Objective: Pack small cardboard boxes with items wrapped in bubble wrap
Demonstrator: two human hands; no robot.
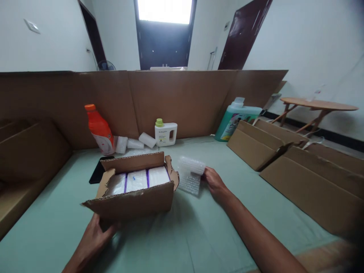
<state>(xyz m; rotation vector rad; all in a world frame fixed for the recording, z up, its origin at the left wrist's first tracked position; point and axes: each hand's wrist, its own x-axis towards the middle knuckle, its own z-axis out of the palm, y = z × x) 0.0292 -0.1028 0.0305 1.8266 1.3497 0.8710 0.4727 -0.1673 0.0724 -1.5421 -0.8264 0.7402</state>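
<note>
An open cardboard box [142, 204] holds several white plastic-wrapped packs [137, 180] with purple edges, packed side by side. My left hand [95, 235] grips the box at its near left corner, with some fingers hidden beneath it. To the right of the box, my right hand [214, 184] pinches the right edge of a piece of clear bubble wrap [190, 178]. The top of that piece is rolled or folded over, and its lower part hangs down close to the green sheet. Torn, bent flaps stick up around the box opening.
Behind the box are rolled bubble wrap pieces [135, 144], a red bottle [99, 129], a white jug [165, 133] and a black phone [100, 172]. A teal liquid jug [236, 119] stands back right, near open cardboard boxes [309, 185]. A cardboard wall [182, 102] closes the back.
</note>
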